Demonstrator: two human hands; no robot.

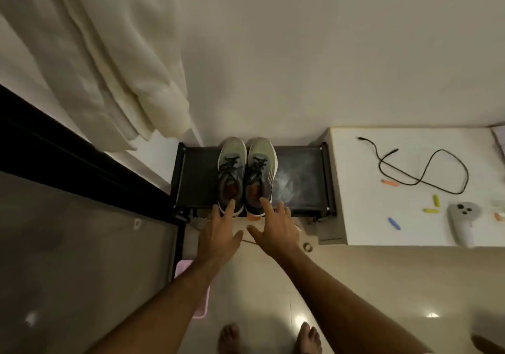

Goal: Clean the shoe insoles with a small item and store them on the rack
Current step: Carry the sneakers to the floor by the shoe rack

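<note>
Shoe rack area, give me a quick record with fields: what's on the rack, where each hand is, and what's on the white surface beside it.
rack: low black shoe rack against the wall
on rack: pair of grey lace-up sneakers, side by side, toes toward the wall
left hand: open, fingers straight, reaching the left sneaker's heel
right hand: open, fingers spread at the right sneaker's heel
white surface: black cable, grey controller, small coloured pieces
</note>
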